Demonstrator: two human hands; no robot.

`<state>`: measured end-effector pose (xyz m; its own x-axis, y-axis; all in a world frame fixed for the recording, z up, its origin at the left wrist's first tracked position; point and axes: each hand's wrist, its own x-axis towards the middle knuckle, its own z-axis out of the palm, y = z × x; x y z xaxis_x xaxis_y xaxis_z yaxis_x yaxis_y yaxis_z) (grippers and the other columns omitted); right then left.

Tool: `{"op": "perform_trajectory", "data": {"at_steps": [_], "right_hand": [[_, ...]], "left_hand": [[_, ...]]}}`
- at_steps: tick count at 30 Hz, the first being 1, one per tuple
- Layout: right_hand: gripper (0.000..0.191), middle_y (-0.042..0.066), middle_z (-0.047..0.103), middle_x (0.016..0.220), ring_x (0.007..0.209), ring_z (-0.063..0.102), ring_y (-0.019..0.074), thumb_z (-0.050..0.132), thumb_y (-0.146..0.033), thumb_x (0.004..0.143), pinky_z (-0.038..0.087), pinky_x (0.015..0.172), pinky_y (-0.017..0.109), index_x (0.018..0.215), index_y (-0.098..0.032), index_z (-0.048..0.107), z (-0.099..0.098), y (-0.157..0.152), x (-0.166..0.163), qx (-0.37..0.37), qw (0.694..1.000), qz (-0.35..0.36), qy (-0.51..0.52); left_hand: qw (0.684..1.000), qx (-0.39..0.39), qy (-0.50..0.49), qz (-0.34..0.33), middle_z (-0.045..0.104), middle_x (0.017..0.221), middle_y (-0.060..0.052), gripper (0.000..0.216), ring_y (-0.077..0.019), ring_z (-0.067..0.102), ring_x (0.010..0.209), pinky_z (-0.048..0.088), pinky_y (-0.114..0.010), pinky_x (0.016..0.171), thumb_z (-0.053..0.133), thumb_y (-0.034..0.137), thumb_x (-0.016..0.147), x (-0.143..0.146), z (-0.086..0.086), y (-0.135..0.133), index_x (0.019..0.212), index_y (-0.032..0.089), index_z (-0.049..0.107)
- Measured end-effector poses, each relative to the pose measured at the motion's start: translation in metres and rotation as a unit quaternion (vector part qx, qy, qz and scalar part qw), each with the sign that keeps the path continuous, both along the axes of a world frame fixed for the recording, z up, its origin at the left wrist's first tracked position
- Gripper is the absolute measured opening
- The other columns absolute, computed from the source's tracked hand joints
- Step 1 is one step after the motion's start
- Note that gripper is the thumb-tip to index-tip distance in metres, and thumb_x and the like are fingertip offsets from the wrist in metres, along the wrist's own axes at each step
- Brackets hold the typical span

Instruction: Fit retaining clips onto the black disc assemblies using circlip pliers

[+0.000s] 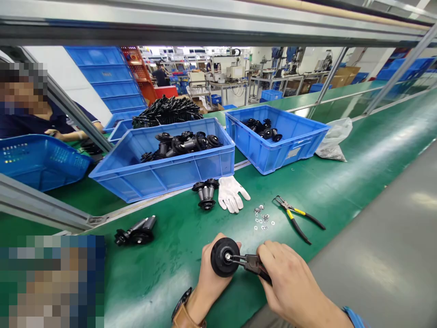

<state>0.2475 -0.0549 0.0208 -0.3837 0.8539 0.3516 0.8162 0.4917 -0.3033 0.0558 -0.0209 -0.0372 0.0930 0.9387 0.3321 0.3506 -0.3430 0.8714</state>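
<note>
Near edge of the worktop (pixel 153 287) – left hand (pixel 207 272) wrapped round a black flanged part (pixel 218 257), held just above the surface, its round end turned up to view. The end is a broad disc, dark and matt with a dull sheen, stepped inward ring by ring to a recessed centre where a bright metal tip shows. The rest of its body is hidden by the fingers.

Right hand (pixel 290 271) closed on the handles of dark pliers (pixel 251 263); their two thin prongs reach in from the right to the metal tip. Whether a ring sits on the prongs, cannot tell. Dark watch (pixel 182 301) on the left wrist.

Beyond the hands, toward mid-worktop: loose small rings (pixel 265 218), silvery, scattered; right of them, second pliers (pixel 289 212) with yellow-and-black handles, splayed. Similar black parts (pixel 138 231) lie off to the left; more flanged parts (pixel 206 195) touch a white glove (pixel 232 195) nearer the far edge.

Along the far edge – left blue bin (pixel 170 175) and right blue bin (pixel 283 155), both holding black parts; clear bag (pixel 336 136) beside the right one. Co-worker (pixel 37 120) beyond the frame, at left.
</note>
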Motion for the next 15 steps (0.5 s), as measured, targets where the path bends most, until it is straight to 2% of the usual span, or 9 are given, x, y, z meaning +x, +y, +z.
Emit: {"op": "perform_trajectory", "data": {"at_steps": [8,15], "right_hand": [[0.018,-0.001,0.049,0.074,0.064,0.041,0.0184,0.05,-0.011,0.082,0.028,0.061,0.03,0.083,-0.024,0.037,0.0004,-0.0035,-0.0044,0.004,1.0,-0.006,-0.003],[0.021,-0.001,0.049,0.074,0.064,0.043,0.0188,0.049,-0.009,0.077,0.029,0.061,0.03,0.083,-0.025,0.037,-0.0019,-0.0048,-0.0056,0.002,1.0,-0.018,-0.014]], "left_hand": [[0.999,0.033,0.037,0.022,0.048,0.063,0.007,0.034,-0.007,0.044,0.054,0.036,-0.02,0.057,0.065,0.026,0.094,-0.0009,0.0016,-0.0004,0.067,0.02,0.045],[0.998,0.033,0.045,0.037,0.049,0.063,0.007,0.034,-0.008,0.045,0.055,0.036,-0.021,0.059,0.064,0.026,0.094,0.0002,0.0003,-0.0001,0.066,0.02,0.046]]}}
